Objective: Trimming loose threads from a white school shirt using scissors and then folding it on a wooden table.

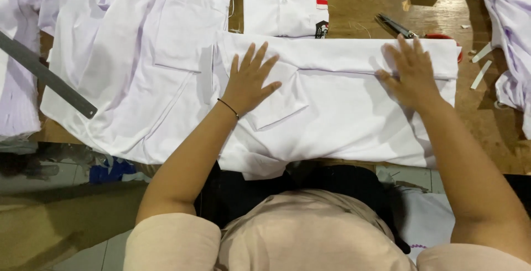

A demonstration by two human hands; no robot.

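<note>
You're looking at two small labels on the folded shirt (285,3) at the top. A red-and-white patch (321,4) is sitting near its right edge, and a dark badge (321,28) is lying just below it.

Just one cam here, head-mounted, looking pretty much straight down from above the person's chest at a wooden table (365,0). It sits close, so forearms fill the lower frame and the far table edge gets cut off.

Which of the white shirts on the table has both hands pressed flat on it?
The folded white shirt nearest the person, with a chest pocket: the left hand and right hand lie flat on it. The other white shirts lie untouched to the left and behind.
</note>
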